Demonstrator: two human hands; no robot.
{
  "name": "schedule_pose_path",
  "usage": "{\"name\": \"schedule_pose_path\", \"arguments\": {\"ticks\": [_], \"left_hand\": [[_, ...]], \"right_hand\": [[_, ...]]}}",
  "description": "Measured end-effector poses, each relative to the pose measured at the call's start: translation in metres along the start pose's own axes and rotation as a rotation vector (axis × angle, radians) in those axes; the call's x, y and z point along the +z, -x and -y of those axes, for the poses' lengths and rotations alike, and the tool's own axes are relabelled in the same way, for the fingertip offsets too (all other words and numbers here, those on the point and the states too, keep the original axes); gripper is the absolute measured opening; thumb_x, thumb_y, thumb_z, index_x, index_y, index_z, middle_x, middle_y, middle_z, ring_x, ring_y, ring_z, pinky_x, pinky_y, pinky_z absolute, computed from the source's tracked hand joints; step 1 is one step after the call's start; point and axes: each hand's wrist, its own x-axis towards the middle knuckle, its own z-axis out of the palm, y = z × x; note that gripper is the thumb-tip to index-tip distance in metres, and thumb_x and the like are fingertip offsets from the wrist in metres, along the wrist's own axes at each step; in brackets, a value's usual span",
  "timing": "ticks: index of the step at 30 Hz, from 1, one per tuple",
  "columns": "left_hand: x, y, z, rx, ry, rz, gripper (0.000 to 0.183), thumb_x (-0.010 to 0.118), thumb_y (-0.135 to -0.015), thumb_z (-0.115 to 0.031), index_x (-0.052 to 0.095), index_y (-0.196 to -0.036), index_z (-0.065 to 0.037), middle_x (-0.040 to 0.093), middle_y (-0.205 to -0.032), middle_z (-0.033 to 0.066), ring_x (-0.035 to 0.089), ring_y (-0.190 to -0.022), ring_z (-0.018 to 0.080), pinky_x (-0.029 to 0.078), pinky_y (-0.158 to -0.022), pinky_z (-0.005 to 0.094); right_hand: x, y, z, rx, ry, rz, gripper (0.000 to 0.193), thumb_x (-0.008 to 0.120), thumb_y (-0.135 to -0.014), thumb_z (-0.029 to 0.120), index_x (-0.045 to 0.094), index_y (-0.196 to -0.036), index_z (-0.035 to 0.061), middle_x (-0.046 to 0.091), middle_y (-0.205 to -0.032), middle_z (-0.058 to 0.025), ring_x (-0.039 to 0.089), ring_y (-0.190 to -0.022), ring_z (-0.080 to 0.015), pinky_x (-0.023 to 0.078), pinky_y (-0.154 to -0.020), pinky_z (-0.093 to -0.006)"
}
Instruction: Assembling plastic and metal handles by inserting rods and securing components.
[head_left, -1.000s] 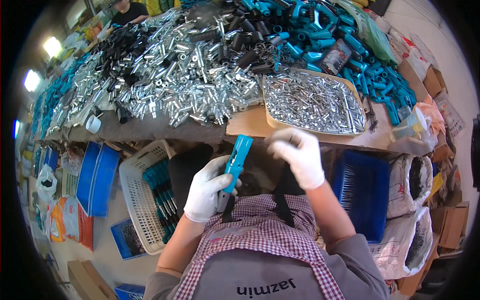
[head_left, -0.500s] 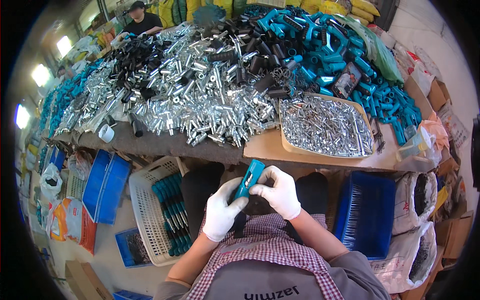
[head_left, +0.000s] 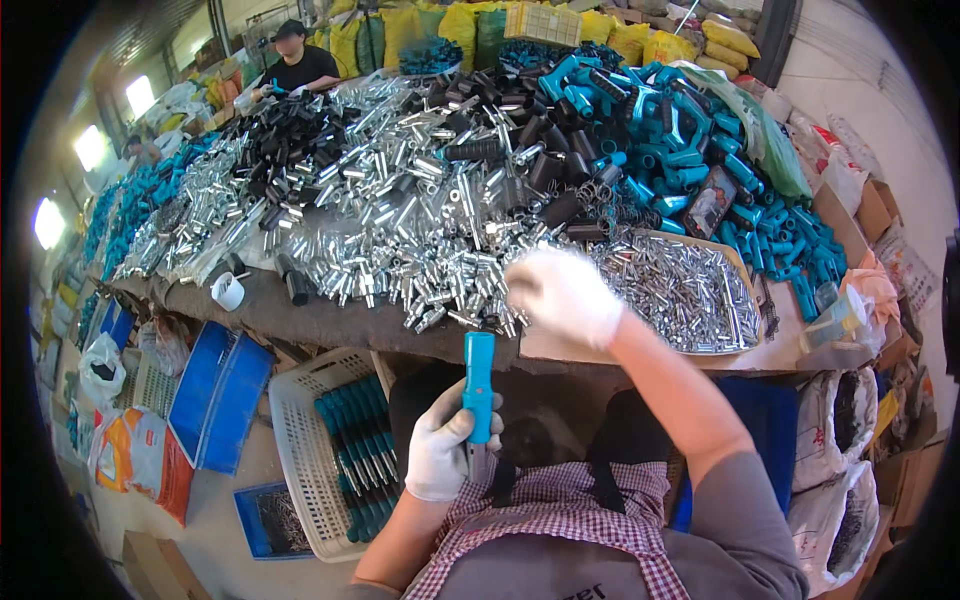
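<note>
My gloved left hand [head_left: 441, 448] is wrapped round a teal tubular handle [head_left: 479, 385], which stands upright above my lap with its wide end up. A grey metallic part shows below the handle. Out over the near edge of the bench, my gloved right hand [head_left: 568, 295] reaches to the heap of silver metal fittings [head_left: 440, 260]. Its fingers are blurred by motion, so whether they hold anything does not show. Beside that hand lies a shallow tray [head_left: 745, 350] full of small silver pins.
Teal plastic housings [head_left: 690, 130] and black sleeves [head_left: 300, 150] are piled across the bench. A white crate [head_left: 290, 425] of finished-looking teal tools stands lower left, near blue bins [head_left: 215, 395]. White sacks [head_left: 830, 500] stand at right. Another person [head_left: 300, 65] works at the far left.
My right hand has left the teal handle and moved up to the heap of silver fittings. The left hand has lowered slightly and holds the handle upright.
</note>
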Motion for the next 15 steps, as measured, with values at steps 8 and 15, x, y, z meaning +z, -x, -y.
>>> {"name": "schedule_pose_path", "arguments": {"ticks": [8, 15], "left_hand": [[-0.006, 0.010, -0.001, -0.023, -0.048, -0.050, 0.082, 0.079, -0.083, -0.035, 0.040, -0.142, 0.007, 0.061, -0.115, 0.0157, 0.065, -0.089, 0.0223, 0.058, -0.070, 0.0333], [-0.007, 0.014, -0.009, 0.028, -0.099, -0.072, 0.084, 0.078, -0.083, -0.036, 0.038, -0.143, 0.008, 0.060, -0.115, 0.0170, 0.064, -0.089, 0.0222, 0.058, -0.069, 0.0332]], "right_hand": [[0.020, -0.161, -0.055, 0.509, 0.644, 0.260, 0.023, 0.064, -0.088, 0.024, 0.077, -0.101, 0.0109, 0.074, -0.105, -0.0131, 0.073, -0.095, -0.0295, 0.057, -0.078, -0.0421], [-0.007, -0.163, -0.064, 0.521, 0.349, 0.182, 0.034, 0.055, -0.085, 0.026, 0.075, -0.105, 0.0065, 0.072, -0.112, -0.0166, 0.069, -0.105, -0.0346, 0.055, -0.087, -0.0436]]}}
